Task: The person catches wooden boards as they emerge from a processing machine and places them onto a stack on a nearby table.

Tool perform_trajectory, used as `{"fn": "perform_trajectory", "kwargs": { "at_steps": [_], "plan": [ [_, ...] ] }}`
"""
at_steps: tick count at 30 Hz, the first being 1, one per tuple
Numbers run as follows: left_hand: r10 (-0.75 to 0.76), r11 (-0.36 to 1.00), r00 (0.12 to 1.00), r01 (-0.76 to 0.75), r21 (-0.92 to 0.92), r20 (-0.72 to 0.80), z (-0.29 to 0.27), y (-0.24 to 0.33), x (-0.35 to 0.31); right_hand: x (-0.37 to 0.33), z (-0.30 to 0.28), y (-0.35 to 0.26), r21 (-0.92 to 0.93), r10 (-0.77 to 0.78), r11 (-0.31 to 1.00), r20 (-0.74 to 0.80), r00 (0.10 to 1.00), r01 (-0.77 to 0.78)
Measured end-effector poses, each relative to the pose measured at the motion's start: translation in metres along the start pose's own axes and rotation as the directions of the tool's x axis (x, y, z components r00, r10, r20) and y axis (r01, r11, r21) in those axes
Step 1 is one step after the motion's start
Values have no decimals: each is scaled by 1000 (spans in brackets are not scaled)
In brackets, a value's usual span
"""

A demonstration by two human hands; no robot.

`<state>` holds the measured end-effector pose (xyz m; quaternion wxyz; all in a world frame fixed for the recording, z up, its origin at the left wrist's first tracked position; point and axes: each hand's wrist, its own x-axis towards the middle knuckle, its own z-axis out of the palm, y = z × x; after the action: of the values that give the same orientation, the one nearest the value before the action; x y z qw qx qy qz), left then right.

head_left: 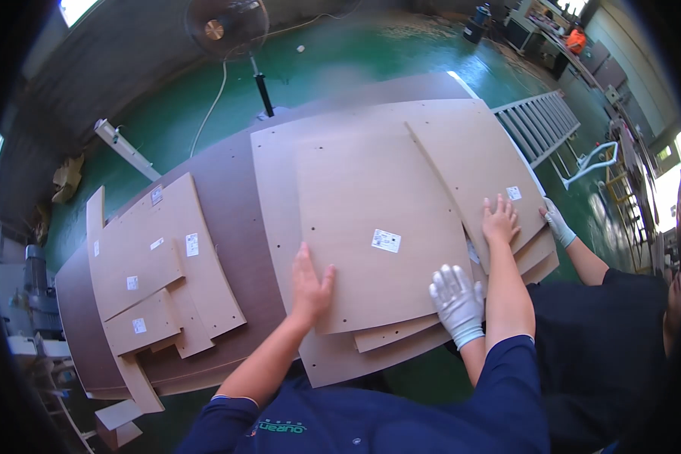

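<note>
My left hand [311, 286] is bare and open, resting at the left edge of a beige flat panel [378, 189] with a white label. Its fingers point away from me and the thumb lies apart on the panel. My right hand [499, 221], also bare and open, lies flat with spread fingers on a second beige panel [461, 144], below its label [514, 194]. These panels overlap on a larger beige board [272, 159]. A co-worker's gloved hand [458, 304] is at the front right corner of the middle panel; the other gloved hand [558, 222] touches the stack's right edge.
Several labelled panels [151, 265] are stacked on the brown table surface [234, 227] at left. A co-worker in black [598, 356] stands close at my right. Beyond the table are a standing fan [227, 30], a metal ladder [539, 125] and green floor [340, 64].
</note>
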<state>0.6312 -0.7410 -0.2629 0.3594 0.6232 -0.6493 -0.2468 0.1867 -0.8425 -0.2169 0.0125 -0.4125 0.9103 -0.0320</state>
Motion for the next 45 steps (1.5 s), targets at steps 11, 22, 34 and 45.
{"fn": "perform_trajectory", "kwargs": {
  "at_steps": [11,22,34,45],
  "plan": [
    [-150,988,987,147,-47,-52,29,33,-68,33,19,1,-18,53,998,25,998,-53],
    [-315,925,949,308,-224,6,-170,-61,-185,-35,-1,-123,243,-584,758,-161,796,605],
    [-643,635,305,725,-267,-703,-390,-267,-222,-519,-6,-416,509,-995,60,-41,94,859],
    [-897,58,428,360,-931,109,-442,-280,-232,-685,-2,-506,250,-937,-24,331,-108,968]
  ]
}}
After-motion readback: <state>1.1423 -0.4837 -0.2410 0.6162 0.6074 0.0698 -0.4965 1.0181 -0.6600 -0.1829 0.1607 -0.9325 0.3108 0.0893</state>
